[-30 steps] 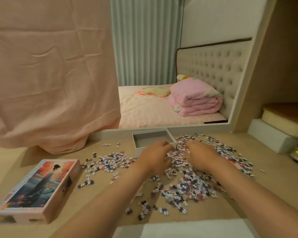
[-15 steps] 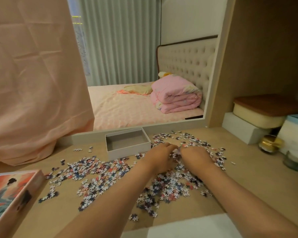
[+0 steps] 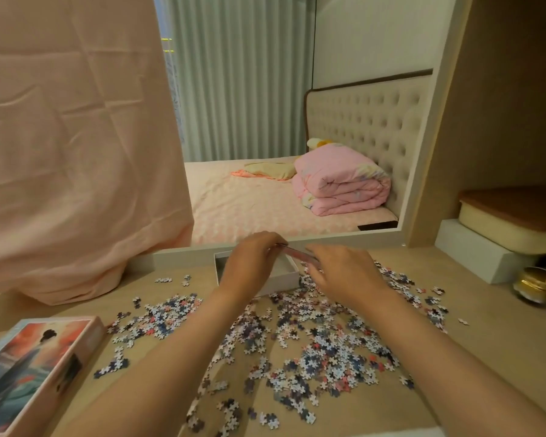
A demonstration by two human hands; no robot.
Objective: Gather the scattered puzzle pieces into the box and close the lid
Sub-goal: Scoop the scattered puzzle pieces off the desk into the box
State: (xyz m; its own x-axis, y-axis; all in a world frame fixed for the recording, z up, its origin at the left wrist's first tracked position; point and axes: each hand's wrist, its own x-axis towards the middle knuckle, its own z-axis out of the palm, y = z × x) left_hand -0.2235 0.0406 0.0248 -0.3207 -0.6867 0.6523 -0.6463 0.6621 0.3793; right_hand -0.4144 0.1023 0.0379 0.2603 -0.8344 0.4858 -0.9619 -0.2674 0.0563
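Curled fingers of the left hand and right hand pinch a thin flat sheet above the shallow white cardboard box, half hidden far-centre on the wooden surface, knobby puzzle pieces strewn nearer, glossy pictured lid near left.

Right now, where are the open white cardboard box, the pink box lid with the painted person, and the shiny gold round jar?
open white cardboard box (image 3: 284, 282), head view, front wall.
pink box lid with the painted person (image 3: 35, 367), head view, picture top.
shiny gold round jar (image 3: 533, 285), head view, rounded side.
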